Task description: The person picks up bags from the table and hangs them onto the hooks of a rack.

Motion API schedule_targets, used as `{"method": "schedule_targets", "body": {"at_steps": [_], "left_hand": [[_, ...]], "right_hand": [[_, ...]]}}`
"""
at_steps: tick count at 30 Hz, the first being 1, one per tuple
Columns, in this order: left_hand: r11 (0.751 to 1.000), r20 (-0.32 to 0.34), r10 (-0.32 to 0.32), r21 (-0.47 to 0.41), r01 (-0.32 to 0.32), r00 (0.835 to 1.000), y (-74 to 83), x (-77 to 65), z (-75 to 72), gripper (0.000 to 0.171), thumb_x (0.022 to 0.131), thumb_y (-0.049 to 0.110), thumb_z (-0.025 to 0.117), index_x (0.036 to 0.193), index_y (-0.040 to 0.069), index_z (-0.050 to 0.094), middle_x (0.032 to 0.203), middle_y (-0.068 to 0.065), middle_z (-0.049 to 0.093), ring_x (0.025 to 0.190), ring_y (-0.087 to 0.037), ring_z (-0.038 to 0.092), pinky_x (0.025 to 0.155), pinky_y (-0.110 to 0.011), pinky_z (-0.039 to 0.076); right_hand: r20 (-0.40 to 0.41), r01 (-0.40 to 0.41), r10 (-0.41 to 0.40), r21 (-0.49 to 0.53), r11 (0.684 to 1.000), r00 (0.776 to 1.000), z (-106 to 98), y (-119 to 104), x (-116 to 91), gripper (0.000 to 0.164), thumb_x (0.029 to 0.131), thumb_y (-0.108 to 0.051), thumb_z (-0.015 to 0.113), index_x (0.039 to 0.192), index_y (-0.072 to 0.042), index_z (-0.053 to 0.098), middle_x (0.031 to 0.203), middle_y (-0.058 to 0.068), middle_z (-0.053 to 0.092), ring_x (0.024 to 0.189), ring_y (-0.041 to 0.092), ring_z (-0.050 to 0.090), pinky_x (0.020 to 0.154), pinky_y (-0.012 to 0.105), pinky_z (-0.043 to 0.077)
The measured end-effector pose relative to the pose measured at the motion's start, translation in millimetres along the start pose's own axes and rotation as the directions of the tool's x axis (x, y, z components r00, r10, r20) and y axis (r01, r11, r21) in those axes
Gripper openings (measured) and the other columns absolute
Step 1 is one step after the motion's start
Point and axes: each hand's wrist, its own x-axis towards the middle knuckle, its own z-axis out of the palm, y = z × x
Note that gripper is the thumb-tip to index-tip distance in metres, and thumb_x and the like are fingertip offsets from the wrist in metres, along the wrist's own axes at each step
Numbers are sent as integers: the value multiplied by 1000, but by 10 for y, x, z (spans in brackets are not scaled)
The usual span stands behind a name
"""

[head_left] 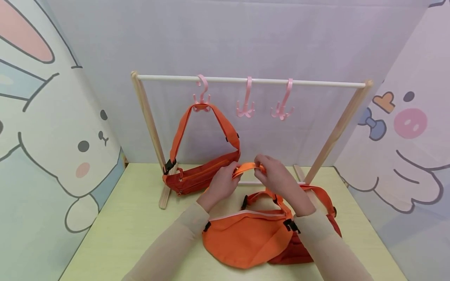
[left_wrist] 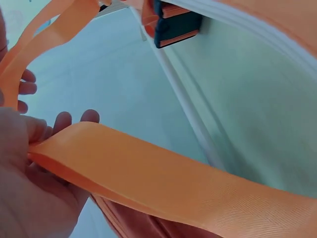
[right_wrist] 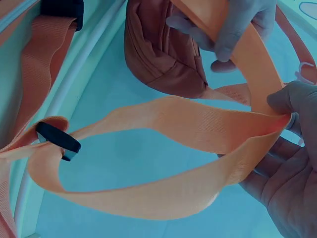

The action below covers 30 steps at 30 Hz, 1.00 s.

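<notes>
Both hands hold the strap (head_left: 247,167) of an orange waist bag (head_left: 246,238) above the table. My left hand (head_left: 224,184) pinches the strap at one side; in the left wrist view the orange webbing (left_wrist: 148,168) runs folded out of those fingers. Thumb and fingers of my right hand (head_left: 277,177) grip it a short way to the right. A loop of strap with a black slider (right_wrist: 58,140) hangs from the right hand in the right wrist view. The bag body lies on the table below, black buckles at its ends, partly over a dark red bag (head_left: 295,249).
Another red bag (head_left: 202,175) hangs by its strap from the left pink hook (head_left: 202,93) on a white rail (head_left: 225,79). Two more pink hooks (head_left: 247,97) hang to its right. Wooden posts (head_left: 337,132) support the rail. Printed cloth walls surround the table (head_left: 130,218).
</notes>
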Motion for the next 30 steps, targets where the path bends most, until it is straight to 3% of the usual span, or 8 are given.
{"method": "schedule_targets", "body": {"at_steps": [3, 6, 9, 14, 20, 26, 30], "left_hand": [[991, -9, -58, -118, 56, 998, 19, 13, -66, 25, 102, 7, 72, 126, 9, 65, 103, -6, 72, 79, -16, 67, 78, -33, 60], [964, -10, -107, -248, 101, 994, 59, 15, -158, 22, 103, 2, 68, 124, 8, 64, 100, -7, 68, 73, -18, 67, 71, -31, 59], [941, -31, -122, -322, 106, 992, 120, 13, -265, 23, 102, 0, 68, 124, 7, 64, 98, -8, 66, 71, -22, 66, 70, -33, 59], [953, -90, -90, -299, 60, 992, 221, 34, -393, 21, 102, 4, 70, 123, 6, 65, 104, -7, 67, 83, -22, 63, 81, -35, 60], [962, -131, -43, -275, 5, 990, 334, 45, -474, 19, 103, 8, 71, 121, 6, 65, 107, -6, 69, 86, -22, 63, 82, -36, 60], [966, -158, 14, -251, -54, 987, 404, 76, -533, 15, 103, 9, 71, 117, 7, 65, 102, -5, 69, 78, -20, 61, 76, -32, 58], [968, -161, 20, -245, -60, 987, 446, 87, -591, 14, 103, 9, 71, 116, 8, 66, 97, -3, 68, 74, -19, 60, 72, -30, 57]], "right_hand": [[-48, 6, -3, 55, 998, 999, -17, 6, 3, 9, 100, -5, 65, 103, -12, 61, 81, 1, 52, 55, 16, 38, 50, 31, 39], [-99, 5, 6, 106, 994, 995, -18, 17, 5, 10, 98, -4, 64, 102, -12, 62, 78, 0, 50, 55, 17, 39, 50, 31, 38], [-139, -2, 25, 160, 987, 990, 7, 43, 12, 9, 96, -4, 62, 101, -11, 62, 80, 0, 53, 55, 17, 38, 51, 31, 37], [-170, 13, 34, 268, 963, 985, 69, 59, 47, 10, 96, 0, 58, 104, -7, 58, 99, 6, 69, 59, 18, 43, 54, 30, 39], [-151, 40, 11, 331, 943, 988, 125, -23, 117, 34, 97, 0, 63, 130, -6, 59, 111, 8, 68, 81, 18, 63, 69, 32, 56], [-166, 123, -68, 345, 931, 984, 145, -132, 203, 41, 101, -4, 65, 142, -4, 57, 103, 4, 66, 74, 17, 57, 65, 30, 51], [-164, 115, -55, 388, 914, 985, 115, -197, 244, 39, 104, -5, 63, 143, -4, 57, 96, 2, 61, 67, 18, 50, 60, 29, 45]]}}
